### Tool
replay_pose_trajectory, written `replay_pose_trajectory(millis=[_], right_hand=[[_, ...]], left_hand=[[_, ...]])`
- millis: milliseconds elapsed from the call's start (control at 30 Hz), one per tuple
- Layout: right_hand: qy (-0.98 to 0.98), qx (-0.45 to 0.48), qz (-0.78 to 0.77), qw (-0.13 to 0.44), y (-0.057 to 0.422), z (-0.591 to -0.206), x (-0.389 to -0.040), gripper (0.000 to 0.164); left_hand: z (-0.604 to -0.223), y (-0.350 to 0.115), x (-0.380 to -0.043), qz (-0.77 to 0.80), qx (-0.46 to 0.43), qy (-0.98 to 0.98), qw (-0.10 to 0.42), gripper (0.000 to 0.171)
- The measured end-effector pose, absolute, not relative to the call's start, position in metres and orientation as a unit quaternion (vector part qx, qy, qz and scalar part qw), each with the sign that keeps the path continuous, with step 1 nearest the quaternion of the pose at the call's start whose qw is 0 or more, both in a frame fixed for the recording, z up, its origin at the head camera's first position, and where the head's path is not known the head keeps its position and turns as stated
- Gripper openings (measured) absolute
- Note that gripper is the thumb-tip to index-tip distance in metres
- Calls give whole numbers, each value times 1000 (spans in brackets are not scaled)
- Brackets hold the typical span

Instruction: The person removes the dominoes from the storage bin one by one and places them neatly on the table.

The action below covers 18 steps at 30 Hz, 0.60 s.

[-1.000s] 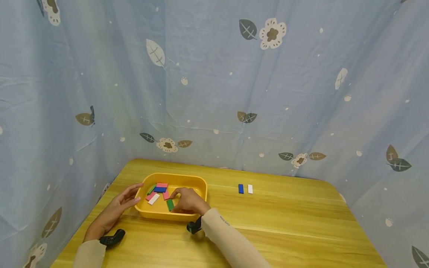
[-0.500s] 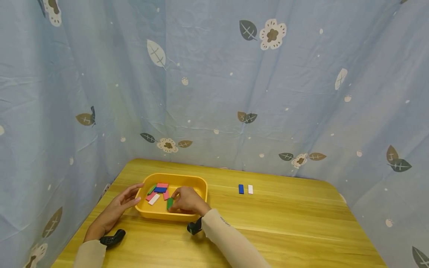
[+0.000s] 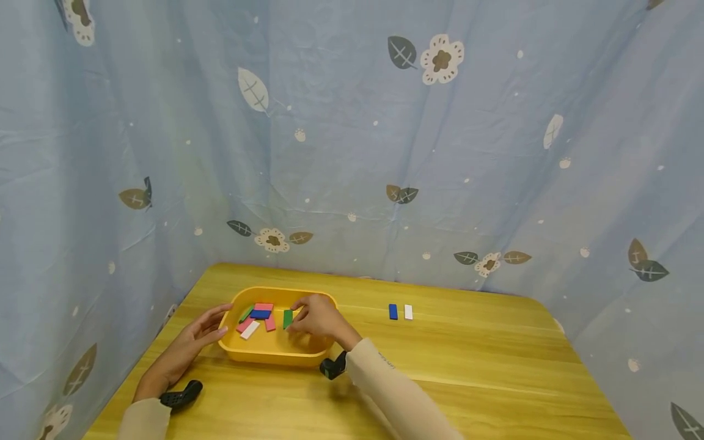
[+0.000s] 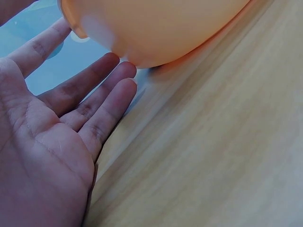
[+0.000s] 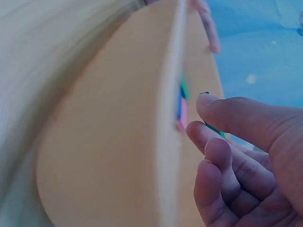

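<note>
My right hand (image 3: 320, 316) is above the right half of a yellow plastic bin (image 3: 275, 356). It pinches a green domino-like block (image 3: 288, 319) between thumb and fingers; in the right wrist view only slivers of that green block (image 5: 215, 129) show. At the bin's left end, my left hand (image 3: 189, 343) touches the rim with its fingers spread and fairly straight. Inside the bin's left half lie several similar blocks: pink ones, a blue block (image 3: 260, 314), a white block (image 3: 250, 330) and another green block (image 3: 246, 314).
A blue block (image 3: 393, 311) and a white block (image 3: 408, 312) stand or lie side by side on the wooden table (image 3: 467, 366), right of the bin. A blue patterned curtain (image 3: 352, 153) hangs behind and along both sides.
My right hand has taken the green block off the bin's floor and raised it, moving a little right and away from me. The left hand stays at the bin's rim.
</note>
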State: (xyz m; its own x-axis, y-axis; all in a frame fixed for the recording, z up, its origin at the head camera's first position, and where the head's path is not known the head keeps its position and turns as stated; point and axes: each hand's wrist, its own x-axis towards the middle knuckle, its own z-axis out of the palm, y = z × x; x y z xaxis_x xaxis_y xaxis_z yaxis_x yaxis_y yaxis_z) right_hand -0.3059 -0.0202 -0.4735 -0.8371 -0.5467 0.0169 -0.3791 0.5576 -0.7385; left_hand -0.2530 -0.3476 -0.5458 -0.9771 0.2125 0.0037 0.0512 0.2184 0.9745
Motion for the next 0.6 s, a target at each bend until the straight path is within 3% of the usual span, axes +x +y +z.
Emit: replay_pose_trajectory(millis=[600], right_hand=[[874, -229, -423, 64, 66, -453, -318, 47]], left_hand=[[-552, -349, -256, 614, 78, 783, 69, 62]])
